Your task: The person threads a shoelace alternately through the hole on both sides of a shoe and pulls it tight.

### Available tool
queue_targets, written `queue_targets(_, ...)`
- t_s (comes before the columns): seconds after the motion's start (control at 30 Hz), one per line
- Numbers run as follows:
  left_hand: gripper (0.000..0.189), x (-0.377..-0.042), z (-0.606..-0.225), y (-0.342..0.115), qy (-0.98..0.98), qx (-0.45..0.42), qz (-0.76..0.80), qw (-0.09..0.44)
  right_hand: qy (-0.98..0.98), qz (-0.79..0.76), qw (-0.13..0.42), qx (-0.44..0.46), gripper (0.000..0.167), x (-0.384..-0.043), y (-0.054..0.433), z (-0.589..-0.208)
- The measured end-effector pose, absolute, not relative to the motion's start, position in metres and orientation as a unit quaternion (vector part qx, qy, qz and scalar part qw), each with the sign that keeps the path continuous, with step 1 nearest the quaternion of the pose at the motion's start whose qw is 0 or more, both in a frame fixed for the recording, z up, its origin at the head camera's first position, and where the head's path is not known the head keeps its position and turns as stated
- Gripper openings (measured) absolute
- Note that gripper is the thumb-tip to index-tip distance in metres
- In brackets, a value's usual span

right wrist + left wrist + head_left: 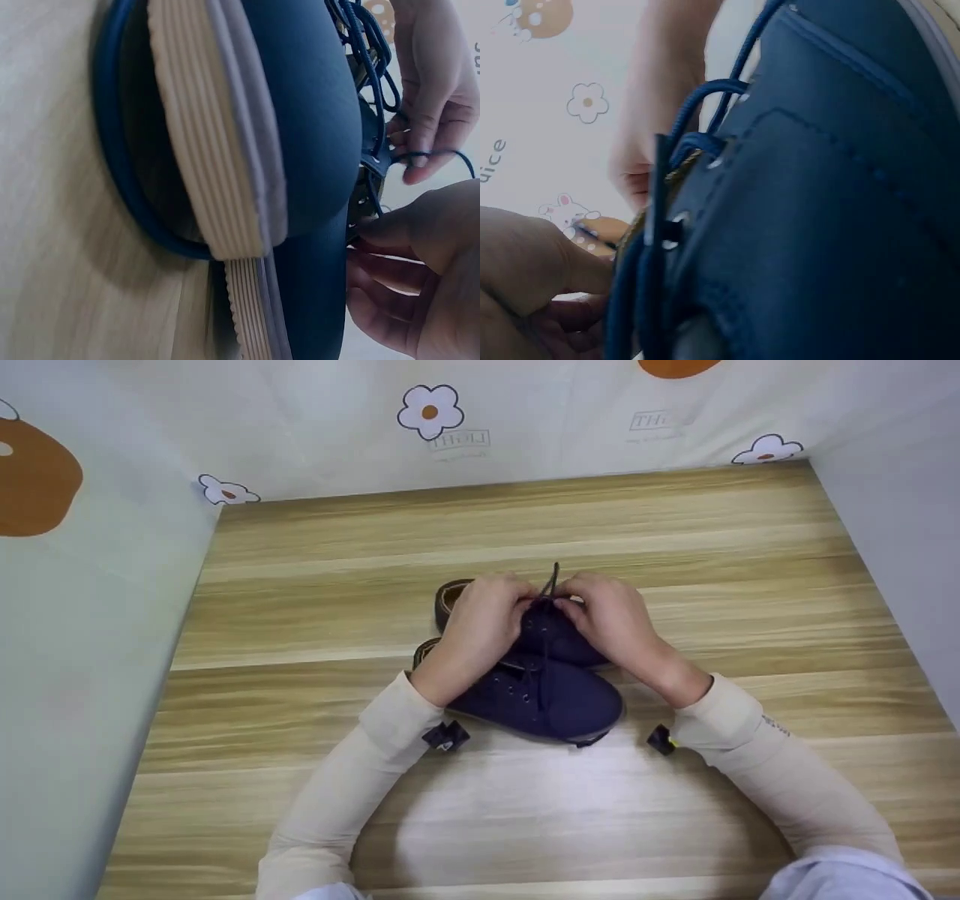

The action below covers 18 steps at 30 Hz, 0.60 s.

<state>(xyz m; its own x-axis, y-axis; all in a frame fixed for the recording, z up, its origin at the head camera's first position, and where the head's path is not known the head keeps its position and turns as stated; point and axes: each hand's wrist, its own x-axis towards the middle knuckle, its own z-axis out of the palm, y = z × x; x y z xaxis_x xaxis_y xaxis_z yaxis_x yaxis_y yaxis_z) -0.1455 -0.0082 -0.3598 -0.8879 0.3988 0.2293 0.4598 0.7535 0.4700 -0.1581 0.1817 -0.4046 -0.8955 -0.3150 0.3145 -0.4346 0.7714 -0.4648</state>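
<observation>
Two navy lace-up shoes lie side by side on the wooden surface: the near shoe (577, 701) and the far shoe (562, 641), partly hidden behind it and the hands. My left hand (484, 619) is at the far shoe's eyelets; in the right wrist view its thumb and fingers pinch a dark blue shoelace (442, 153). Facing it, my right hand (611, 611) has thumb and forefinger drawn together at the same lacing, apparently pinching lace. Its fingertips (364, 232) are partly hidden by the shoe. One lace part stands up between the hands.
The wood-grain tabletop (300, 607) spreads around the shoes. Behind it rises a pale flower-printed cloth (337, 427), with pale side walls at left and right. A loop of blue cord (105, 127) curves beside the near shoe's toe.
</observation>
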Motion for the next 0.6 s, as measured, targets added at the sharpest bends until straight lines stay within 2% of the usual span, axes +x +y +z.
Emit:
queue_targets(0.43, 0.001, -0.146, -0.364, 0.01, -0.954, -0.217, -0.183, 0.096, -0.92, 0.308, 0.108, 0.216, 0.012, -0.165, 0.187, -0.407)
queue_targets(0.6, 0.006, -0.153, -0.37, 0.017, -0.962, -0.206, -0.137, 0.112, -0.92, 0.31, 0.107, 0.214, 0.013, -0.166, 0.185, -0.409)
